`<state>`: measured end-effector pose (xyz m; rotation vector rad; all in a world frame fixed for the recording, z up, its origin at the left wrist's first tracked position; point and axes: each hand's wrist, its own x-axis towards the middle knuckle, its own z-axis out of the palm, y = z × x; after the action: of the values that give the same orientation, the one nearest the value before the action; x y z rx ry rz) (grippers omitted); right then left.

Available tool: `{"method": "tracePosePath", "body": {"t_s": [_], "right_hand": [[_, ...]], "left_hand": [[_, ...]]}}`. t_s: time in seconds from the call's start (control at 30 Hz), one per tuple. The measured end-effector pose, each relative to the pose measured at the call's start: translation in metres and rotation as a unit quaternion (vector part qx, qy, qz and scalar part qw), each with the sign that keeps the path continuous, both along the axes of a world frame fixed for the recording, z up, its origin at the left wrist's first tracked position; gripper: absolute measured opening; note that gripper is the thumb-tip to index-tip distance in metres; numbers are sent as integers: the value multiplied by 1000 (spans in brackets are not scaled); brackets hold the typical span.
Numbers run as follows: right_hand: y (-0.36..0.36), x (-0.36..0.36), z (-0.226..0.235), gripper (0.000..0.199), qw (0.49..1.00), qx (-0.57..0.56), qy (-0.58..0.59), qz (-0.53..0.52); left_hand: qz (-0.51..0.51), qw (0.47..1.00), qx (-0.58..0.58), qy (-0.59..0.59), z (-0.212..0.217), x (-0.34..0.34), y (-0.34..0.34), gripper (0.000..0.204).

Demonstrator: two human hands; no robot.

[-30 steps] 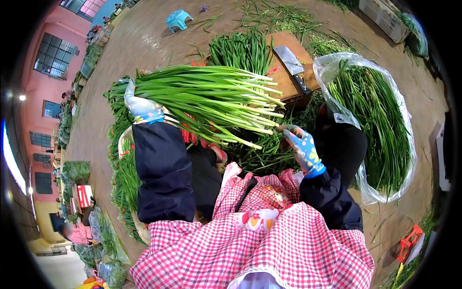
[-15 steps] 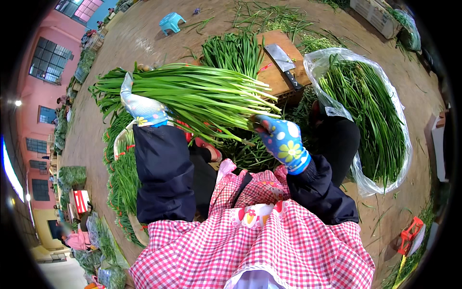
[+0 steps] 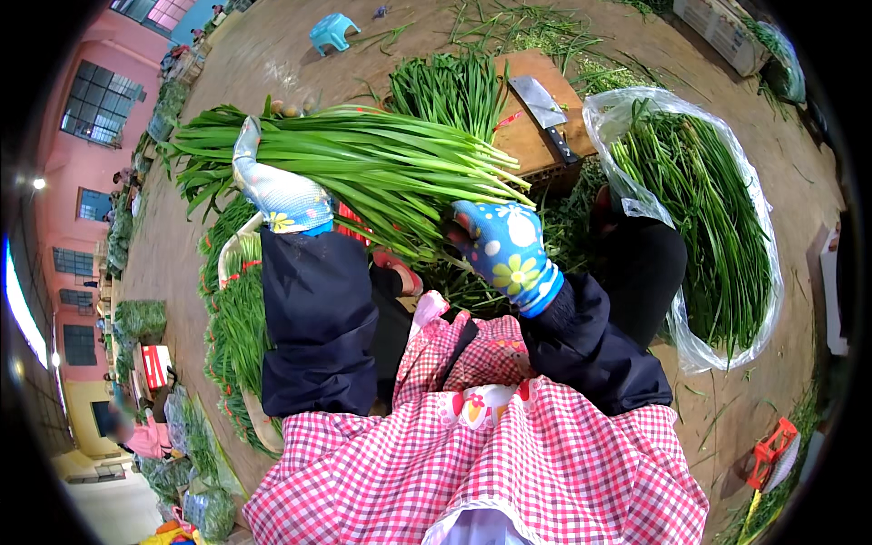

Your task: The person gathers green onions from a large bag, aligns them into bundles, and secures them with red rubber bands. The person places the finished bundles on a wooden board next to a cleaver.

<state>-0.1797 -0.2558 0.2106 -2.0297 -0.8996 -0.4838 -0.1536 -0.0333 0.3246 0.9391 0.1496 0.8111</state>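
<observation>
A large loose bunch of garlic chives (image 3: 381, 150) lies sideways in front of me, leaves to the left, pale stem ends to the right. My left hand (image 3: 283, 195), in a patterned glove, is closed round the leafy end, its thumb up over the leaves. Below the stem ends, my right hand (image 3: 510, 250), in a blue flowered glove, has its fingers curled on a few lower stems; the fingertips are partly hidden. Just beyond the bunch, more garlic chives (image 3: 445, 95) lie beside a cleaver (image 3: 543, 107) on a wooden board (image 3: 520, 143).
At my right stands a clear plastic bag (image 3: 774, 291) full of green stalks. By my left leg, a basket (image 3: 265, 434) holds tied green bundles (image 3: 238, 318). Further off are a blue stool (image 3: 332, 33), a crate (image 3: 722, 36), a red plastic object (image 3: 772, 451) and a person (image 3: 147, 436).
My right hand has moved left and slightly in along the underside of the bunch, its fingers now more curled. My left hand keeps its hold.
</observation>
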Motion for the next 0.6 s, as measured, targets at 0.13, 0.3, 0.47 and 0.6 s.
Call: {"method": "tracePosePath", "body": {"t_s": [0.13,0.3,0.47,0.6], "right_hand": [[-10,1,-3,14,987,53,150,33],[-17,-2,-21,12,860,333,385,-17],[-24,-3,-56,14,708,521,475,-48],[-36,-1,-81,16,576,648,494,-69]], "left_hand": [[-44,999,4,12,0,4,12,32],[-8,1000,-9,25,1,5,25,34],[-43,998,-56,-4,-16,13,56,32],[3,999,-40,18,-25,11,82,31]]}}
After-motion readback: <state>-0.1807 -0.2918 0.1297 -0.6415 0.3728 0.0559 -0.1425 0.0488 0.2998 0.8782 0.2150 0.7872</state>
